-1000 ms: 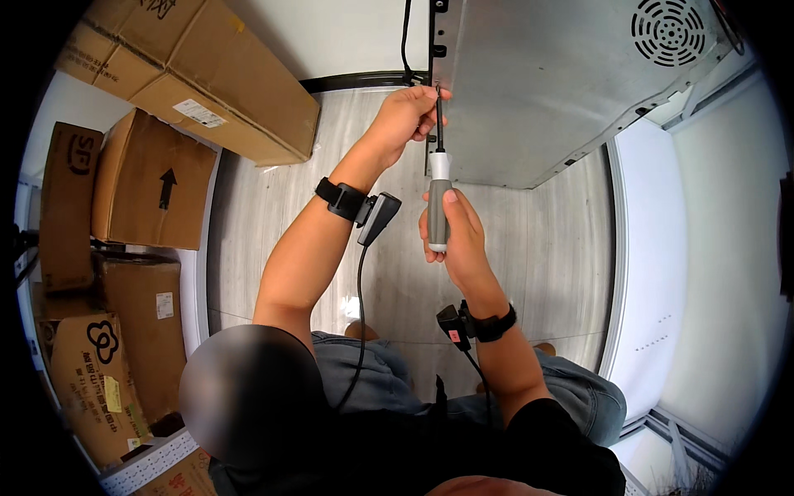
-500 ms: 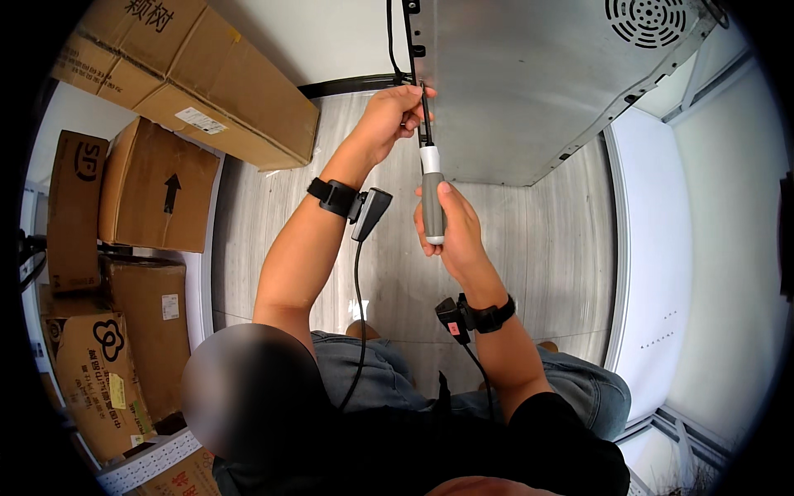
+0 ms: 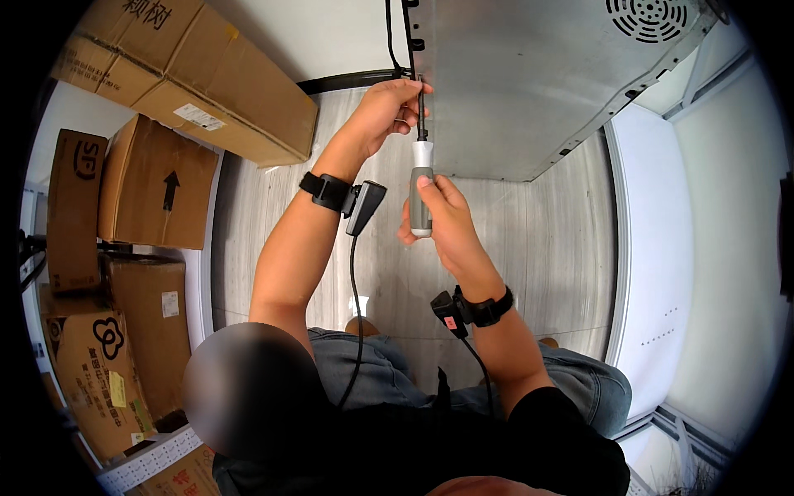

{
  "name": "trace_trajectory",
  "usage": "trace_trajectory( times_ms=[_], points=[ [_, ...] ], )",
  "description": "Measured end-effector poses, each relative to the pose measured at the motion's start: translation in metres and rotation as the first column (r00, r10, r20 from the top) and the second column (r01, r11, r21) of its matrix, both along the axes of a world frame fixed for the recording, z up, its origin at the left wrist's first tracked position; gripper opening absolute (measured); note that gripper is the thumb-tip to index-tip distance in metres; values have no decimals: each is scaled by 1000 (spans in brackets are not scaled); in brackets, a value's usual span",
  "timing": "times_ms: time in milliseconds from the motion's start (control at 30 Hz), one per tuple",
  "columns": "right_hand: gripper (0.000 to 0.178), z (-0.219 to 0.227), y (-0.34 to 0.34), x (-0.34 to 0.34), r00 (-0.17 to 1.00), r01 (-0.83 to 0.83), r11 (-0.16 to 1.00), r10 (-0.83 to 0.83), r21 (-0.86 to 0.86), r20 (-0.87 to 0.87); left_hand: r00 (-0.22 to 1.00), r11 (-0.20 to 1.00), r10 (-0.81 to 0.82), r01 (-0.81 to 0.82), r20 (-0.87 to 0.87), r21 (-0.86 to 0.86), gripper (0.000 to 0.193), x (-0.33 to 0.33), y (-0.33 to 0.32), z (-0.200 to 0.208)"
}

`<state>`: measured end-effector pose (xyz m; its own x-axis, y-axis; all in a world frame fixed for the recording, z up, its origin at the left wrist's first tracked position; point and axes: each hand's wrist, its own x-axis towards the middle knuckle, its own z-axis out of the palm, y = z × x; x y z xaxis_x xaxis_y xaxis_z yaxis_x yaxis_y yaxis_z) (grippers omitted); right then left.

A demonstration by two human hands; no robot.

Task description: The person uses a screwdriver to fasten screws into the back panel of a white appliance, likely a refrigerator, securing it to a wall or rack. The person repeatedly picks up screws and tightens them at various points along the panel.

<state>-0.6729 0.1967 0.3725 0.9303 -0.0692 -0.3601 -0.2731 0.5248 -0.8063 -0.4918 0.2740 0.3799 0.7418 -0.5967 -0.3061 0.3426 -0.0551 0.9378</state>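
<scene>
A screwdriver (image 3: 421, 195) with a grey and white handle and a dark shaft points away from me. My right hand (image 3: 451, 219) is closed around its handle, thumb lying on top. Fingers of my left hand (image 3: 387, 114) pinch at the far end of the shaft, beside the left edge of a large grey metal cabinet (image 3: 504, 91). Whatever the screwdriver's tip meets there is hidden by the fingers or too small to make out. Dark slots and fittings run along that edge.
Cardboard boxes (image 3: 153, 186) are stacked at the left, with a tall carton (image 3: 236, 99) farther off. A black cable (image 3: 390, 37) hangs beside the cabinet. Corded devices are strapped to both wrists (image 3: 364, 207). A white panel (image 3: 653, 248) borders the wood-look floor (image 3: 546, 248) at right.
The screwdriver and my right hand have shifted slightly left and away from me. My right thumb now lies across the handle's top. My left hand has moved a little left.
</scene>
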Motion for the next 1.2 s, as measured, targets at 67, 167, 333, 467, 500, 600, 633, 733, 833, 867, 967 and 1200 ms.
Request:
trace_trajectory(
  times_ms=[67, 167, 333, 467, 500, 600, 633, 733, 833, 867, 967, 1200],
  points=[
    [29, 1, 3, 3, 999, 13, 998, -15, -68, -36, 999, 998, -8, 6, 31, 57, 26, -2, 2, 3],
    [32, -14, 6, 7, 998, 22, 978, -33, -207, -47, 993, 990, 1, -18, 120, 141, 29, -5, 0, 4],
    [37, -23, 8, 15, 997, -6, 944, -21, -330, -79, 972, 989, 42, -74, 233, 129, 24, -9, -2, 2],
    [40, -25, 1, 14, 996, -90, 989, 86, -114, -40, 972, 995, 47, -67, 232, 78, 17, -10, -4, 0],
    [40, -29, -3, 13, 992, -123, 992, 123, 3, 6, 976, 996, 38, -55, 214, 72, 17, -10, -4, -1],
    [42, -40, -14, 10, 973, -218, 932, 186, 291, 134, 985, 998, 13, -22, 171, 52, 18, -9, -3, -1],
    [42, -41, -17, 9, 968, -239, 906, 195, 351, 156, 987, 999, 8, -15, 158, 45, 18, -9, -2, -1],
    [44, -45, -20, 7, 965, -247, 928, 211, 278, 155, 991, 999, 7, -12, 136, 36, 19, -11, -3, 1],
    [46, -51, -16, 8, 983, -173, 984, 170, 32, 75, 994, 999, 21, -24, 104, 24, 20, -13, -3, 5],
    [47, -52, -13, 8, 989, -138, 989, 141, -60, 45, 995, 999, 26, -28, 91, 17, 21, -13, -4, 5],
    [45, -52, -8, 9, 993, -119, 970, 121, -211, -2, 976, 991, 28, -56, 217, 122, 27, -14, -6, 3],
    [40, -41, -6, 9, 983, -182, 947, 176, -264, -45, 956, 979, 50, -105, 290, 176, 30, -18, -8, -1]
  ],
)
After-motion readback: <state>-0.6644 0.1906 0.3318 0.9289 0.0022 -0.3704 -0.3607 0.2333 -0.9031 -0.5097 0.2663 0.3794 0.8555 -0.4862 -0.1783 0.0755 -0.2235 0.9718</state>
